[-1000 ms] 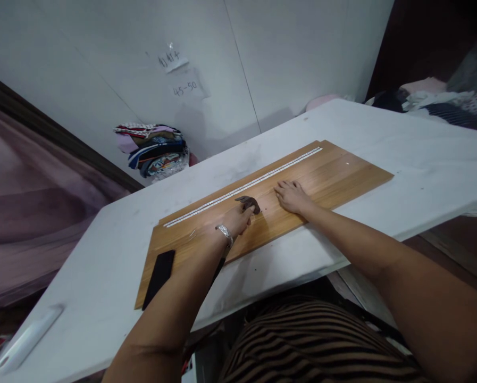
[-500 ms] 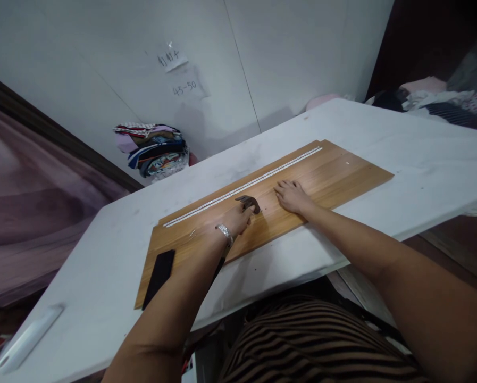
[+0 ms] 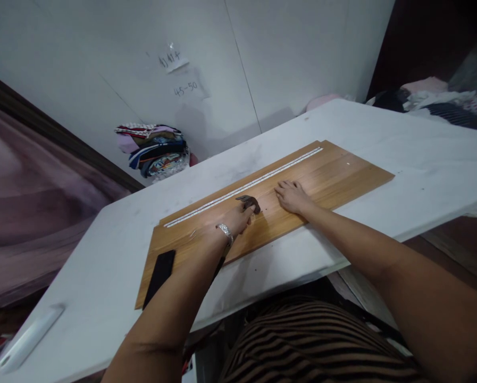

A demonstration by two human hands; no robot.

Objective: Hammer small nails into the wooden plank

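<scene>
My left hand (image 3: 240, 221), with a silvery band at the wrist, is wrapped round a claw hammer (image 3: 249, 202) close to its dark head. The hammer is low over a wood-grain board (image 3: 350, 170); whether it touches the board I cannot tell. Right of it, my right hand (image 3: 292, 196) lies on the board with its palm down and fingers stretched out. A tiny dark speck sits on the board between hammer and right hand. Along the far side of the board runs a pale double strip (image 3: 244, 186).
A black flat rectangular thing (image 3: 158, 274) lies on the board's left end, partly behind my left forearm. The white table (image 3: 82, 266) carries a pale long object (image 3: 33, 338) at the left. Folded clothes (image 3: 158, 149) are stacked by the wall; more cloth (image 3: 441, 101) lies at the far right.
</scene>
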